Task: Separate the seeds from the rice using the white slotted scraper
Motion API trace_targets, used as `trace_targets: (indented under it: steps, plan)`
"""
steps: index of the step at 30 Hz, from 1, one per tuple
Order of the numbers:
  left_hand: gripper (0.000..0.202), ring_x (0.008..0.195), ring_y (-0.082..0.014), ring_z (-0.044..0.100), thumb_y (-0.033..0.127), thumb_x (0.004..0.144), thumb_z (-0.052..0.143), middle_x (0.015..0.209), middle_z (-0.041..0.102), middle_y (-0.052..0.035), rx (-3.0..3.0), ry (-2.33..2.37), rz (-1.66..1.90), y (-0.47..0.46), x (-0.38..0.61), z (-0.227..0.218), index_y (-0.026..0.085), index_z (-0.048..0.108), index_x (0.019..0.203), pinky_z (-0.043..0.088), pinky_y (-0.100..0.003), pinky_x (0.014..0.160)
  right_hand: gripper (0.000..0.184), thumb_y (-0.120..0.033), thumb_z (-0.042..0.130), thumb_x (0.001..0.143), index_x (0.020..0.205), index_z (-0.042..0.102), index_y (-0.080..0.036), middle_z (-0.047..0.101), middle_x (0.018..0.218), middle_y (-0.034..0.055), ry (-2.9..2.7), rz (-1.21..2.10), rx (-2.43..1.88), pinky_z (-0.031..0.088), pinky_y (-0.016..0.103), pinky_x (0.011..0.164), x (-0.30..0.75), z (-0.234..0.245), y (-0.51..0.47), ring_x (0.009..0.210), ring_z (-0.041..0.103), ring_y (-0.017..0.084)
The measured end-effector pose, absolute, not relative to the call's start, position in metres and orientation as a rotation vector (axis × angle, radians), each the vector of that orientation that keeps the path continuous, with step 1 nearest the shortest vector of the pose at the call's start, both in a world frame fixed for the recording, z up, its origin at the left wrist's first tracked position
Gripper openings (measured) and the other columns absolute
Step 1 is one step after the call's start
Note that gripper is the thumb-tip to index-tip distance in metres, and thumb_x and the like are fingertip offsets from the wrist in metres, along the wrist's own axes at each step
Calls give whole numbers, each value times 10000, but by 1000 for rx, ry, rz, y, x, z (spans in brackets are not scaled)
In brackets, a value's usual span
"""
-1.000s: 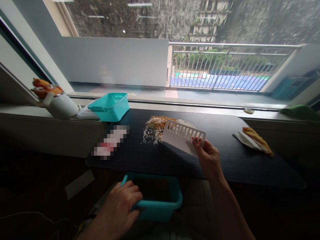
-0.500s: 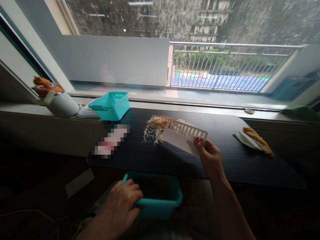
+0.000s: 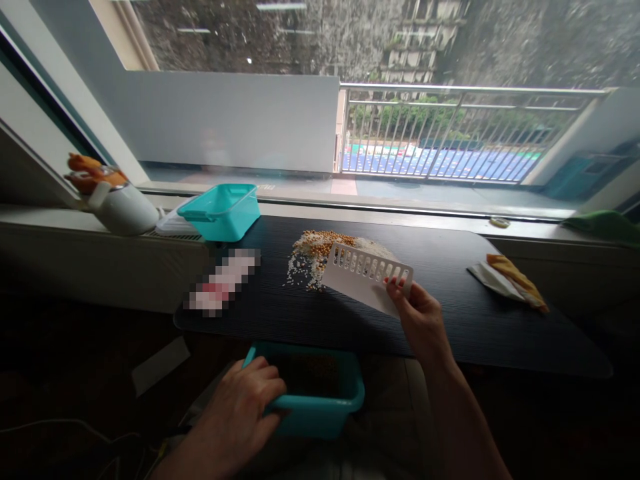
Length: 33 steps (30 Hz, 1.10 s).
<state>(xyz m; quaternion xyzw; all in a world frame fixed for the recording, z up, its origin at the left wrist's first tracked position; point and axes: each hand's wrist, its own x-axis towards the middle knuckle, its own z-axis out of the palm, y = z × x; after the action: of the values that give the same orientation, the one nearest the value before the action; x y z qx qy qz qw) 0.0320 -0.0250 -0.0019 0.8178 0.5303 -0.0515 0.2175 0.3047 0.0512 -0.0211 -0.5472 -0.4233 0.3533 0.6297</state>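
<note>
My right hand [image 3: 419,319] pinches the right end of a white slotted plastic card [image 3: 364,277], held tilted just above the black table [image 3: 500,320]. Its far edge reaches a pile of yellow beans and small white grains [image 3: 315,251] spread on the table. Below the table's front edge, my left hand [image 3: 245,407] grips the left rim of a teal plastic tub [image 3: 327,407] that holds some brownish beans.
A second teal tub [image 3: 221,211] stands at the table's back left, beside a white pot [image 3: 123,208] on the window sill. A blurred-out packet [image 3: 223,282] lies left of the pile. A wrapper [image 3: 510,279] lies at the right. A window and balcony railing are behind.
The white card has tipped a little lower and nearer the pile. My left hand and the tub have stayed where they were.
</note>
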Motion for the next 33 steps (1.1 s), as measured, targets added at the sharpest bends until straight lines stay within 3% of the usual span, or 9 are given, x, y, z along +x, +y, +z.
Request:
trace_targets:
  steps: [33]
  plan:
    - [109, 886, -223, 576, 118, 745, 580, 824, 664, -15, 2290, 1474, -118, -25, 33, -2, 202, 643, 717, 368, -364, 777, 334, -503, 749, 706, 848, 764, -201, 748, 846, 53, -1043, 974, -1226, 518, 349, 787, 283, -24, 22, 849, 667, 246]
